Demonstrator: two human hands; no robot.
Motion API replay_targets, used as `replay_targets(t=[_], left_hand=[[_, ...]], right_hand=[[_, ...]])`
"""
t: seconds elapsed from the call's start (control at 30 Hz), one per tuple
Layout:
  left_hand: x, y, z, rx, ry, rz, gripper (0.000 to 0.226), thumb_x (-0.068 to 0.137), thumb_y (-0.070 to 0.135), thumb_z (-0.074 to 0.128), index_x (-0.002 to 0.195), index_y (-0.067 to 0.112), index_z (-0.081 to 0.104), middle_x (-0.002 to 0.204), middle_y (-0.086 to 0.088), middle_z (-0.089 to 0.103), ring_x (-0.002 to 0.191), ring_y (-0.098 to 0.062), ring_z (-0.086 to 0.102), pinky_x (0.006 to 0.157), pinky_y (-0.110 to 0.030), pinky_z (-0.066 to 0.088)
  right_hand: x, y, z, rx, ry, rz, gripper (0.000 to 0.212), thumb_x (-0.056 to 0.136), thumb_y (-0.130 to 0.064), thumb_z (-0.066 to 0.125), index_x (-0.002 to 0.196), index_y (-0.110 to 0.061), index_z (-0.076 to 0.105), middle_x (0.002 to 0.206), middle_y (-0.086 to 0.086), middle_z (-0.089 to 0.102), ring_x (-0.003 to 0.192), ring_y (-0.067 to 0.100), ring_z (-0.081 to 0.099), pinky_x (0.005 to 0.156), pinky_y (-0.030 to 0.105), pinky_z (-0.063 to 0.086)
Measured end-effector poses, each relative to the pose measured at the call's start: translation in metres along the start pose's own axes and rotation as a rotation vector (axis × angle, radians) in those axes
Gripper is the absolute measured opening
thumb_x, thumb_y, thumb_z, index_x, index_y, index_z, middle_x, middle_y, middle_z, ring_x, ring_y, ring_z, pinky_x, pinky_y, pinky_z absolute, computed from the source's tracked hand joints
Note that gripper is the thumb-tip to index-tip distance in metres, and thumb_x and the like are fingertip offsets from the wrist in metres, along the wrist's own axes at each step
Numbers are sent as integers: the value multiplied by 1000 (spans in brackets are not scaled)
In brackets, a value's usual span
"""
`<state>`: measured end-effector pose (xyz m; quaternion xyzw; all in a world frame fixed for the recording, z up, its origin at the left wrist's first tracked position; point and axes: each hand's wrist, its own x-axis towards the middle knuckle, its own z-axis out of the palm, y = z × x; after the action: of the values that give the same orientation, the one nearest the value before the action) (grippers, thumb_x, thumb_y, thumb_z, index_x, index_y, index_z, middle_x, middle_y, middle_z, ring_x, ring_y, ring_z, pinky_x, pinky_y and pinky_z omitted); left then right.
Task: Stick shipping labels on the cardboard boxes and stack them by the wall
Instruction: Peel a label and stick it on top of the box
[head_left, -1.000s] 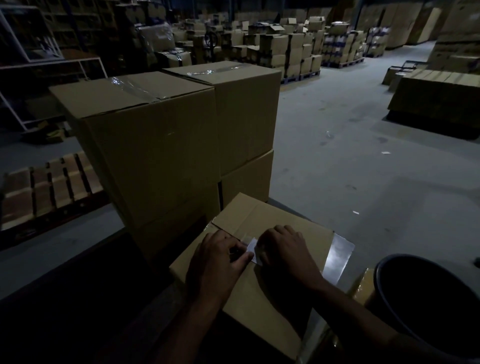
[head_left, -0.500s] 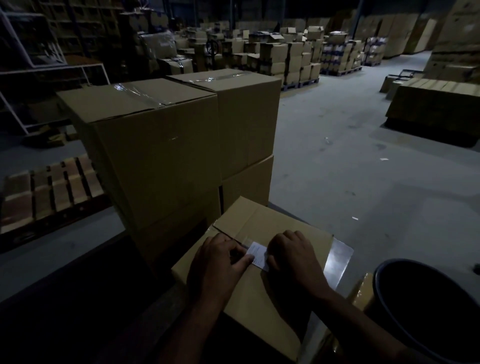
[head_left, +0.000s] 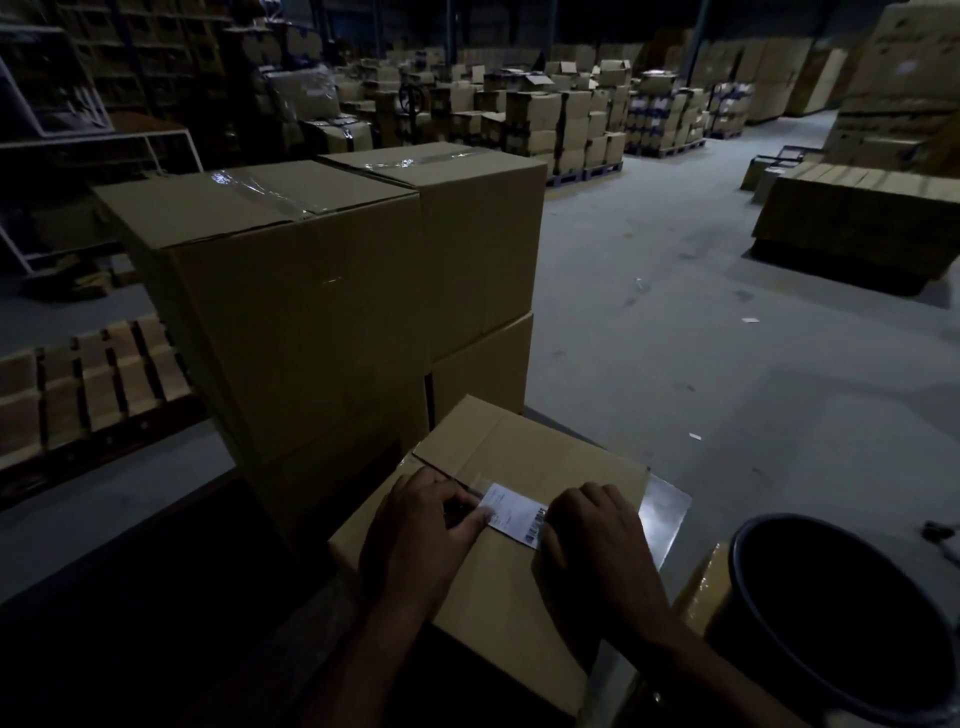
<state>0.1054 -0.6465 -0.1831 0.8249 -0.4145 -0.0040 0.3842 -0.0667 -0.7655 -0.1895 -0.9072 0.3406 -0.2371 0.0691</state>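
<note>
A white shipping label (head_left: 514, 512) with a barcode lies flat on top of a low cardboard box (head_left: 561, 462) right in front of me. My left hand (head_left: 423, 530) pinches the label's left edge, thumb on the paper and fingers curled. My right hand (head_left: 597, 545) holds its right end under bent fingertips, which hide that end. Just behind stand two stacks of taped cardboard boxes, the nearer stack (head_left: 291, 312) to the left and the farther stack (head_left: 478, 249) beside it.
A dark round bin (head_left: 841, 618) stands at the lower right, close to my right forearm. Wooden pallets (head_left: 88, 374) lie on the floor at left. Pallets of stacked cartons (head_left: 571, 124) fill the far side, and a low carton stack (head_left: 862, 218) sits at right across grey concrete floor (head_left: 675, 338).
My hands have moved apart along the box top, and more of the white label, barcode included, shows between them. The view has tilted slightly down.
</note>
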Motion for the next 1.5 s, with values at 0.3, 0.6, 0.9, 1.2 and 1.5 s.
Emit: replay_targets(t=[0.3, 0.6, 0.9, 1.2, 1.5], left_hand=[[2, -23, -5, 150, 55, -259, 89, 87, 64, 69, 160, 29, 32, 165, -3, 30, 151, -29, 28, 122, -51, 20], [-33, -22, -32, 91, -13, -412, 127, 64, 79, 77, 162, 35, 10, 160, -5, 20, 144, -34, 37, 113, -52, 36], [-17, 12, -1, 298, -47, -171, 116, 61, 97, 42, 158, 34, 29, 171, 1, 12, 155, -25, 11, 126, -58, 10], [-18, 2, 5, 303, -32, -146, 113, 56, 97, 34, 150, 35, 42, 165, 3, 29, 152, -23, 24, 122, -52, 20], [-18, 0, 6, 328, -52, -148, 110, 58, 100, 31, 148, 37, 42, 166, 6, 27, 154, -20, 18, 124, -53, 19]], right_hand=[[-34, -5, -21, 64, 131, 189, 12, 88, -34, 67, 95, -27, 59, 96, -6, 48, 93, 16, 42, 77, 35, 47], [9, 5, -14, -34, -91, 44, 25, 93, -47, 56, 108, -28, 62, 118, -4, 56, 112, 20, 50, 83, 36, 48], [17, -7, -1, -62, -121, -134, 36, 85, -49, 48, 112, -29, 59, 116, -5, 54, 106, 19, 48, 83, 33, 34], [25, 3, 8, 18, -56, -64, 22, 90, -49, 57, 94, -32, 44, 94, -12, 45, 85, 9, 40, 74, 27, 32], [27, 7, 11, -18, -104, -141, 23, 91, -48, 52, 101, -28, 55, 104, -8, 53, 93, 13, 46, 78, 27, 29]])
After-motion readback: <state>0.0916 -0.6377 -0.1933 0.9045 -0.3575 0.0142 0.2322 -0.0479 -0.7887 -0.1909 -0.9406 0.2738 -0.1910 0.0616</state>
